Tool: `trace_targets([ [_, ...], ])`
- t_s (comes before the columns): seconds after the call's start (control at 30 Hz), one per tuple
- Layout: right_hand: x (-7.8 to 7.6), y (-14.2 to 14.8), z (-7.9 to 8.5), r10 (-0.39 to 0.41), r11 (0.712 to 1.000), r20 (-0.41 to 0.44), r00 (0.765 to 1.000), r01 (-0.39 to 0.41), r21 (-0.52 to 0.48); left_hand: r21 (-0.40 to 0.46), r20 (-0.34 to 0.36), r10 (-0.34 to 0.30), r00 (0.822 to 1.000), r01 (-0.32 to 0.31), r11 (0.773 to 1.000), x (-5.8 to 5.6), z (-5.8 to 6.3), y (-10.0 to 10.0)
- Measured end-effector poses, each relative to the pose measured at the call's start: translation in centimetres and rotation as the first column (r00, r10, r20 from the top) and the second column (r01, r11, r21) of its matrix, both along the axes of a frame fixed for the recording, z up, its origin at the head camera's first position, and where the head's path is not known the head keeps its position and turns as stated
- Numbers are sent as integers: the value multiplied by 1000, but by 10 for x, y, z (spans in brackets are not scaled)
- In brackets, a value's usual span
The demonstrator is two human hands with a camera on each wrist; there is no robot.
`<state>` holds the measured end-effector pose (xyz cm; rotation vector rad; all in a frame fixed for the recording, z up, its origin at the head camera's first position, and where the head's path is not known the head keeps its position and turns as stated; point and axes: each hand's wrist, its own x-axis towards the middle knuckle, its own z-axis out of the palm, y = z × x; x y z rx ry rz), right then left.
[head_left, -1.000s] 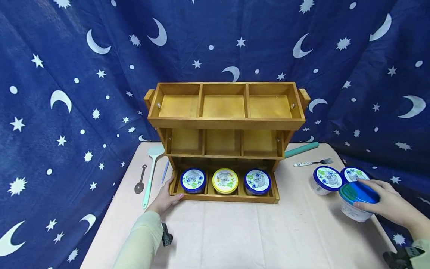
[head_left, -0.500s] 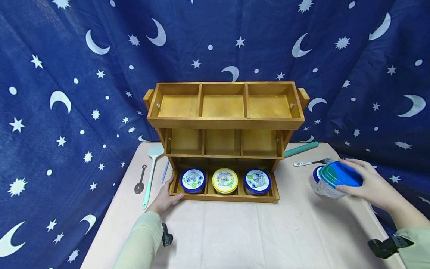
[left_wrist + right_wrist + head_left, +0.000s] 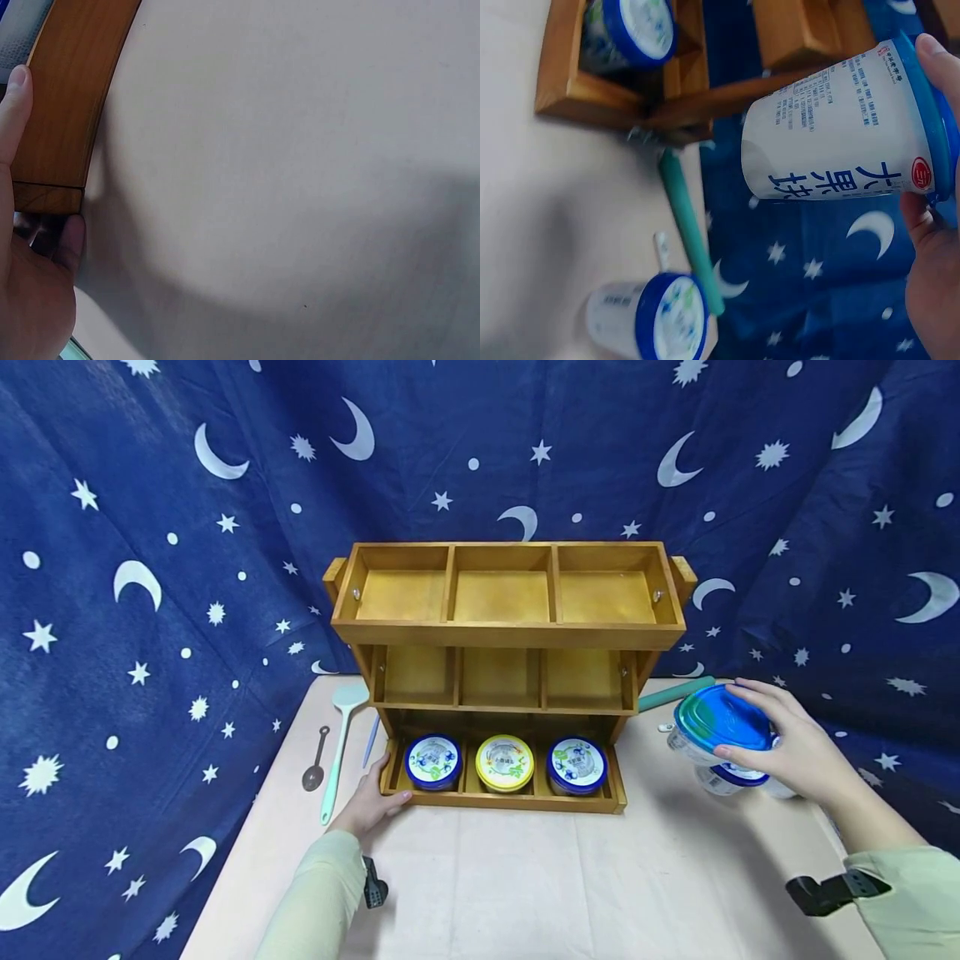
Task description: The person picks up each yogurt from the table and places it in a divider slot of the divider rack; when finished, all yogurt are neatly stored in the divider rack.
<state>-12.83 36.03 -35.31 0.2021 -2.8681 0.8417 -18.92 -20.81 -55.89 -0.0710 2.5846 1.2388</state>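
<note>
Head view: rack (image 3: 507, 636), held by left hand (image 3: 371, 806), three tubs (image 3: 505, 765) shelved; fourth tub (image 3: 716, 718), unshelved, gripped by right hand (image 3: 791, 750).

Prob. staged set, rm type unclear: moon/star curtain (image 3: 420, 452) behind pale tbl (image 3: 517, 881).

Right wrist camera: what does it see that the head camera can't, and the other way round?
Of these two, only the right wrist view shows the big blue writing and round red mark on the held tub.
Only the head view shows the left hand, dark spoon, pale green spatula and yellow-lidded tub.
Both show the right hand holding that tub, the wooden rack, the green rod and the starry curtain.
</note>
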Motion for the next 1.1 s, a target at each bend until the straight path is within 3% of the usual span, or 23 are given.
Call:
trace_targets([
  [0.23, -5, -26, 14, 61, 997, -44, 997, -63, -40, 12, -23, -11, 1000, 11, 1000, 0, -4, 0],
  [0.47, -13, -54, 22, 103, 993, -114, 988, -109, -54, 13, 7, 7, 1000, -7, 1000, 4, 0, -1],
  [0.77, -17, -72, 23, 109, 989, -183, 977, -125, -78, 9, -1, -7, 1000, 7, 1000, 1, 1, 0],
  [1.1, -23, -89, 12, 74, 987, -318, 945, -115, -111, 2, -1, 9, 1000, -9, 1000, 1, 0, 0],
])
